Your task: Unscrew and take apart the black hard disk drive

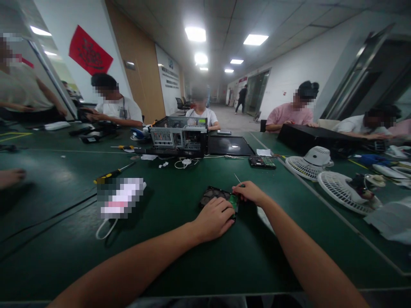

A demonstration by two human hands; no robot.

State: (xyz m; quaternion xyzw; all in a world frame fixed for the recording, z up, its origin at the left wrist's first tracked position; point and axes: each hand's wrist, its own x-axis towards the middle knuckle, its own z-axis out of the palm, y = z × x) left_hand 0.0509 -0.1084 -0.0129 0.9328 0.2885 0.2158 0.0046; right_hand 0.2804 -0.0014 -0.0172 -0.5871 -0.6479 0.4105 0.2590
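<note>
A black hard drive with a green circuit board (208, 193) lies on the green table in front of me. My left hand (215, 217) rests over its near side, fingers bent and pressed together on the drive. At the drive's right edge, my right hand (247, 191) is closed round a small screwdriver (237, 178), whose thin shaft points up and to the left. The screwdriver's handle is mostly hidden by the fingers. A second drive (262, 162) with a green board lies farther back, to the right.
An open computer case (180, 134) and a flat black panel (230, 146) stand beyond. Left are a yellow-black screwdriver (112, 174) and a phone (122, 199) with a white cable. White fan parts (343, 192) lie right. Several people sit around the table (180, 265).
</note>
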